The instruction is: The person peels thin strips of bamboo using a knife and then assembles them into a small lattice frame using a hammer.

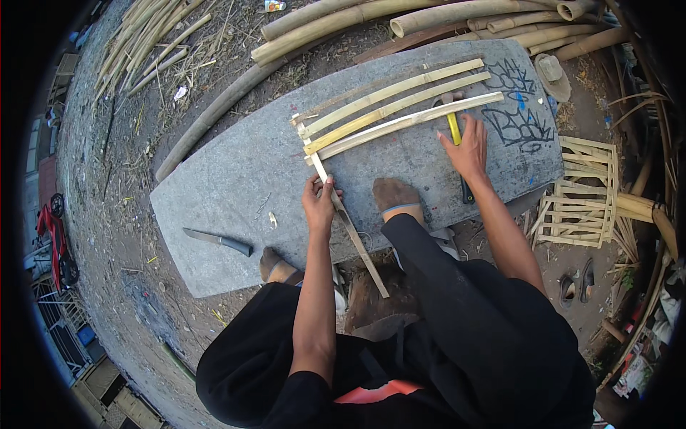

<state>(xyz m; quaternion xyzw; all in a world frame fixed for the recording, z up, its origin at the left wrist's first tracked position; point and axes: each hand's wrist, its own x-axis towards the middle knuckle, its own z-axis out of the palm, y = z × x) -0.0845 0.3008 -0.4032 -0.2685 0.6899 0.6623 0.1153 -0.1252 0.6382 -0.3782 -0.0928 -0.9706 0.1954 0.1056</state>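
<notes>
My left hand [319, 205] is closed around a narrow bamboo strip [357, 243], which slants from the slats down toward my lap. Several long bamboo slats [400, 107] lie side by side on a grey concrete slab [236, 193], their left ends meeting the strip's upper part. A hammer [454, 127] with a yellow and black handle lies at the slats' right part, its head by the nearest slat. Over its handle is my right hand [469, 149], thumb and fingers spread to either side; the palm side is hidden.
A dark-handled knife [218, 241] and a few small nails [264, 206] lie on the slab's left part. My feet [396, 194] rest on its near edge. Bamboo poles [371, 21] lie beyond it. A slatted bamboo frame [579, 193] and sandals [577, 284] are at the right.
</notes>
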